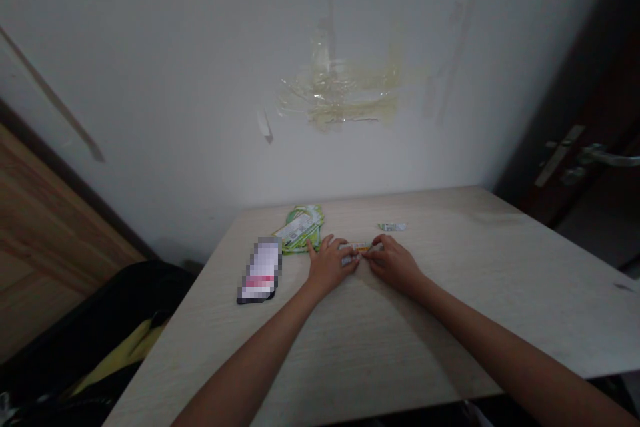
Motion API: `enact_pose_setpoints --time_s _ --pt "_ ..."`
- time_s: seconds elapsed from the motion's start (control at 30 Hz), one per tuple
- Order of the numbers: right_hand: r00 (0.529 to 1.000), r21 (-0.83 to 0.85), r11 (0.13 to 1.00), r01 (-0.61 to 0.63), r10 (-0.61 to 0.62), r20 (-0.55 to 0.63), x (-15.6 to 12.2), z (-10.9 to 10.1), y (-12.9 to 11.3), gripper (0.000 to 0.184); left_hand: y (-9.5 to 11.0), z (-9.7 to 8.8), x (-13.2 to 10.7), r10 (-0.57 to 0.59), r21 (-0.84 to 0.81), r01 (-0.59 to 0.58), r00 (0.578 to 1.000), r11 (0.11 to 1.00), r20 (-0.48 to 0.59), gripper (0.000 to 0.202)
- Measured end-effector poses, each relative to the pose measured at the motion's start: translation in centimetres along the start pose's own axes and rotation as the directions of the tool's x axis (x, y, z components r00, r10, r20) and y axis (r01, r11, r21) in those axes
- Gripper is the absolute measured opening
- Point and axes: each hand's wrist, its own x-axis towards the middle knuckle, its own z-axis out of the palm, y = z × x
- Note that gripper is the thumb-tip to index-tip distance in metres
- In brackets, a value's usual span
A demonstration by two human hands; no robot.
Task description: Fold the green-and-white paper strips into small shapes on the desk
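Observation:
A narrow strip of printed paper or wrapper (361,247), whitish with yellow and orange marks, lies between my hands near the middle of the table. My left hand (327,261) presses on its left end; the thumb and a finger close on it while the other fingers spread over the tabletop. Pinching the strip's right end, my right hand (393,263) has its fingertips close to the left thumb. Fingers cover part of the strip, so its full shape is hidden. Beyond the right hand lies a small green and white printed scrap (392,227).
Several green and white packets (300,223) lie piled at the back left, beside a phone (261,270) with a blurred screen. The pale wooden table (350,360) meets a wall (200,113) with peeling tape (345,97). A dark door (590,167) stands at right.

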Motion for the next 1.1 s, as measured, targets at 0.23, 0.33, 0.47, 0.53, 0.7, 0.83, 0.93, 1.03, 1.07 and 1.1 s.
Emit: enact_pose_setpoints --time_s 0.23,0.33,0.47,0.53,0.7,0.83,0.93,1.03,1.07,1.1 --pt "0.996 -0.092 0.991 -0.092 0.090 -0.025 -0.03 0.21 -0.27 0.025 -0.23 0.16 0.02 0.019 -0.019 -0.019 1.000 1.000 -0.009 0.022" --pt "0.992 -0.123 0.985 -0.124 0.121 -0.034 -0.01 0.19 -0.34 0.026 -0.21 0.14 -0.01 0.015 -0.018 -0.015 1.000 1.000 0.004 0.023" --pt "0.989 -0.145 0.979 -0.147 0.143 -0.037 0.04 0.05 -0.55 0.026 -0.17 0.09 -0.04 0.017 -0.012 -0.017 1.000 1.000 0.007 0.024" --pt "0.988 -0.154 0.976 -0.151 0.147 -0.039 0.06 -0.02 -0.67 0.026 -0.20 0.17 -0.02 0.021 -0.011 -0.021 1.000 1.000 0.000 0.024" --pt "0.983 -0.166 0.969 -0.184 0.183 -0.021 0.10 -0.19 -0.78 0.027 -0.36 0.57 0.09 0.025 -0.017 -0.025 0.999 1.000 -0.026 0.020" --pt "0.971 -0.180 0.954 -0.238 0.236 -0.035 0.15 -0.43 -0.48 0.025 -0.35 0.64 0.13 0.029 -0.031 -0.030 0.999 0.999 -0.036 0.019" --pt "0.967 -0.170 0.952 -0.253 0.251 -0.032 0.19 -0.47 -0.16 0.025 -0.21 0.38 0.10 0.024 -0.033 -0.025 0.999 0.999 -0.023 0.019" --pt "0.967 -0.148 0.955 -0.256 0.254 -0.034 0.17 -0.36 0.06 0.027 -0.06 0.06 0.04 0.010 -0.019 -0.010 1.000 1.000 0.004 0.021" --pt "0.966 -0.138 0.957 -0.257 0.253 -0.041 0.14 -0.34 0.10 0.027 -0.05 -0.02 0.02 0.008 -0.013 -0.007 1.000 1.000 0.012 0.021" --pt "0.968 -0.128 0.959 -0.252 0.248 -0.047 0.11 -0.35 0.11 0.028 -0.05 -0.06 0.00 0.006 -0.007 -0.006 1.000 1.000 0.016 0.022"
